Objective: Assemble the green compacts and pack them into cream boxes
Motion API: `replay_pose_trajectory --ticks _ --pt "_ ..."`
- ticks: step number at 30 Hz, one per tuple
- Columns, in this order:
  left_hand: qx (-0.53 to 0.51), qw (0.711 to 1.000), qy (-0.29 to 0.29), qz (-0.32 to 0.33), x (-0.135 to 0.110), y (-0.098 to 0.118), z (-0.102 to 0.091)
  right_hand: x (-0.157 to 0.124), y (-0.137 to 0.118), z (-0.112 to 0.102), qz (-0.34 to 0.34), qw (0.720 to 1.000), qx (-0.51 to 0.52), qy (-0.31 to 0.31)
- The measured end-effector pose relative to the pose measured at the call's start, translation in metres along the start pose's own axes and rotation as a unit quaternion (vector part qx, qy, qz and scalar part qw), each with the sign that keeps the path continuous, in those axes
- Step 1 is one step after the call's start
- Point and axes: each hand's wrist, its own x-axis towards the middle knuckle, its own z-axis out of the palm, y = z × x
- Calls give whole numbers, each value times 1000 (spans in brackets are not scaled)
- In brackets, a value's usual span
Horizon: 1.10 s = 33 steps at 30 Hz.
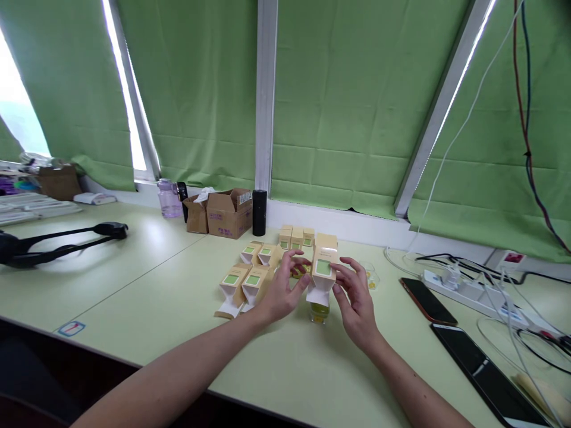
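A small beige carton (325,255) with a green label stands tilted in front of me, its white bottom flap hanging open. Just below that flap, a small glass jar (319,312) with yellow-green contents rests on the table, its upper part hidden by the carton. My right hand (357,303) grips the carton's right side with thumb and fingertips. On the other side, my left hand (288,288) is beside the carton's left edge with fingers apart; whether a fingertip touches it is unclear. Several similar cartons (254,279) with open flaps lie left of my left hand.
More closed cartons (296,238) stand behind. A clear plastic piece (371,277) lies right of my right hand. Further right are two phones (428,300), a power strip (473,294) and tangled cables. Cardboard boxes (227,215), a black cylinder (259,213) and a purple bottle (169,199) line the back.
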Motion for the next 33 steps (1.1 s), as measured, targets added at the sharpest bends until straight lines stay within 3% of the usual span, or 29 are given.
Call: replay_pose_trajectory --ticks 4,11,24,33 --pt "49 997 6 67 0 -3 -1 0 3 -1 23 1000 15 1" --pt "84 992 -20 96 -2 -2 1 -4 4 2 61 995 73 -26" --pt "50 995 20 80 0 -6 8 -5 1 2 115 983 133 -47" --pt "63 995 19 75 0 -7 8 -5 6 4 129 981 143 -28"
